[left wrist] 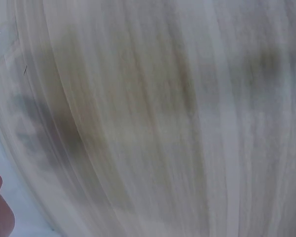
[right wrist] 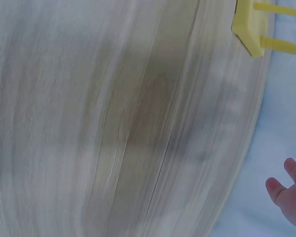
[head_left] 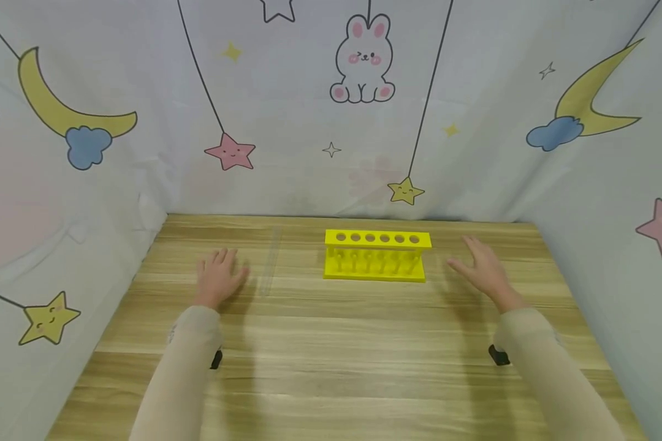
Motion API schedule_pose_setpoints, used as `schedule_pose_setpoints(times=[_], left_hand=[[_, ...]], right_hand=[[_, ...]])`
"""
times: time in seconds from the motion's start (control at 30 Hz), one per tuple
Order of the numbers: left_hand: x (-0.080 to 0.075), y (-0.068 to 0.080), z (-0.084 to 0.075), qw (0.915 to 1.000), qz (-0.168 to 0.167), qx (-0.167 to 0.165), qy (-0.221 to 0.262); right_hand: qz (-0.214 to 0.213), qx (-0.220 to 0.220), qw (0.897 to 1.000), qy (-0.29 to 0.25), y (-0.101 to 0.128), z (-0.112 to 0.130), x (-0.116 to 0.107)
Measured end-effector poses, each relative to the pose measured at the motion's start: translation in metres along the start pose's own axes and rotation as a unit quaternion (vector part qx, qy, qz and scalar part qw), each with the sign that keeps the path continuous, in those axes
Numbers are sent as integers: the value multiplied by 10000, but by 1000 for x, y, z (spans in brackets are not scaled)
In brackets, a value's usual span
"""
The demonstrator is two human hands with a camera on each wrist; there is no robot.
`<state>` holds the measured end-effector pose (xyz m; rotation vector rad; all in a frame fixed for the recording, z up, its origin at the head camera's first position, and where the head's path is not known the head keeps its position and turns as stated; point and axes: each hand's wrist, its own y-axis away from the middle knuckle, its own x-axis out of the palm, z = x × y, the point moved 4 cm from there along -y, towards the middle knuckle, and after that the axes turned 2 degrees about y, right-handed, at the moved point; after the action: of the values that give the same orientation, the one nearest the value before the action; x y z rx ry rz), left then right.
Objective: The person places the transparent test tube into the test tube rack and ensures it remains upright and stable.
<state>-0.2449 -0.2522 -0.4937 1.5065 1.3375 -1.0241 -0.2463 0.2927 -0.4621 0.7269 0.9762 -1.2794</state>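
I see from my distant place that both hands hold nothing. The left hand (head_left: 219, 275) has its fingers spread and the thumb apart from them, and the right hand (head_left: 482, 269) has its fingers extended, with a wide gap to the thumb. The yellow rack (head_left: 377, 244) stands upright at the far part of the wooden table (head_left: 331, 343), between the two hands but nearer to the right one, and no finger touches it. Just beside the left hand, toward the rack, one long clear piece (head_left: 271, 261) lies flat on the table; I cannot tell whether it is a hollow tube or a solid rod. The rack has six holes in its top plate and pegs on its base, and I judge it to be light, stiff plastic, which could slide easily if pushed; I would take it by the two ends of the top plate. The clear piece I suppose to be light, smooth, slippery and maybe fragile, so I would pinch it gently around its middle, because its edges are hard to see against the wood.
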Motion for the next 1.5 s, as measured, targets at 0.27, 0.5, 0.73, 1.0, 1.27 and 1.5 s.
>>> schedule_pose_setpoints(times=[0.27,0.5,0.73,1.0,1.27,1.5], left_hand=[[5,-4,-3,9997,-80,-140,201],[7,-5,-11,9985,-152,-248,457],[10,-9,-20,9980,-209,-309,502],[16,-15,-24,9971,-353,-339,578],[19,-15,-32,9967,-471,-263,607],[23,-18,-35,9968,-470,-246,594]], right_hand=[[1,187,9994,-303,-8,9,4],[77,331,9985,-436,-17,19,6],[87,372,9962,-781,-25,26,10],[82,590,9926,-1057,-30,35,14],[-119,734,9894,-1247,-35,40,20],[-87,794,9872,-1383,-39,40,26]])
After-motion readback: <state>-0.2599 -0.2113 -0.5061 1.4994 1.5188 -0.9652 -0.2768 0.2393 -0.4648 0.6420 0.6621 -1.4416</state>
